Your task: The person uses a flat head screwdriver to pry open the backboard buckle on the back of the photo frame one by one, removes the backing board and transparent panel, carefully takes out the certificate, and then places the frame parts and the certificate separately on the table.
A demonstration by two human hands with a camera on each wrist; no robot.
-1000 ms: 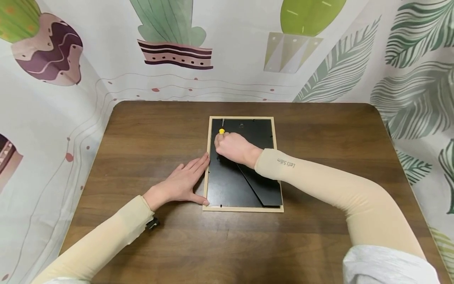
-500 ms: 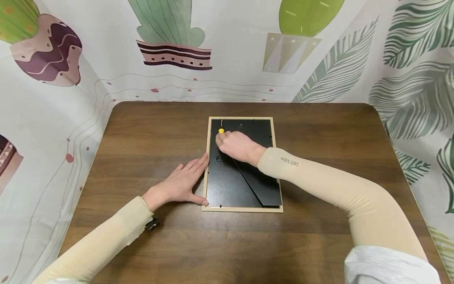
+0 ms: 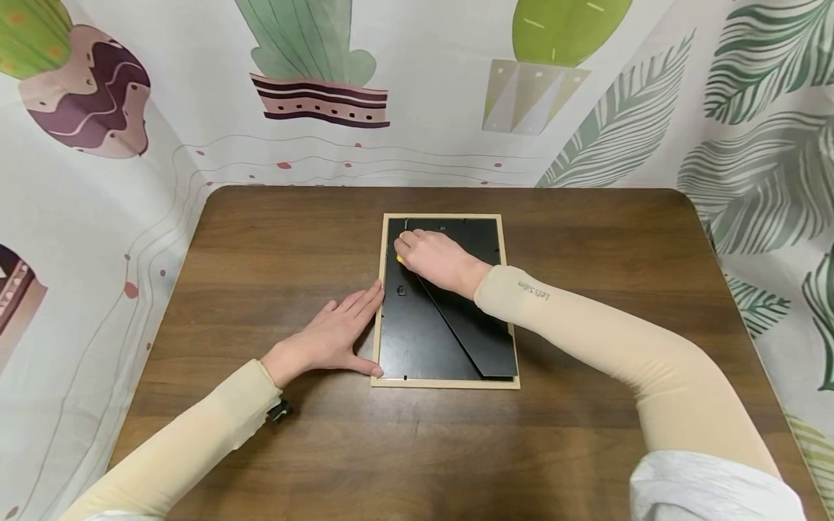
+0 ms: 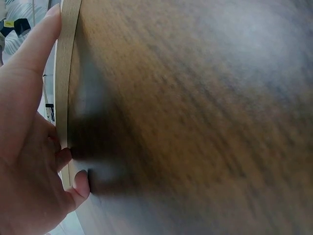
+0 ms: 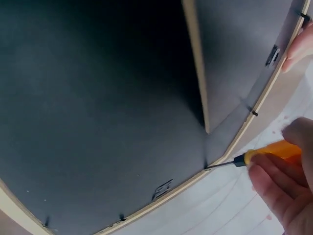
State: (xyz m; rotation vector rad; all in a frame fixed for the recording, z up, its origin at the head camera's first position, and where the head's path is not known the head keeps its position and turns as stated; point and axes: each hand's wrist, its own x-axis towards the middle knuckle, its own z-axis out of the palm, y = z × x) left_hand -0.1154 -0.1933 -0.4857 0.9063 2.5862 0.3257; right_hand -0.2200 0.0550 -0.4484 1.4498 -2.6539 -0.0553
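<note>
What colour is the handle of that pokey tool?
The handle is yellow-orange, and it shows best in the right wrist view.

The head view is evenly bright with soft shadows. In the left wrist view, the table blurs, pale glare upper right. The right wrist view is dimmer, the picture frame bowed, darkest at top centre.

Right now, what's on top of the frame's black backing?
The stand flap and small fittings sit on it; over it the right hand holds a yellow screwdriver, tip at the frame's edge. Backing beneath the flap is covered; I can't see it.
</note>
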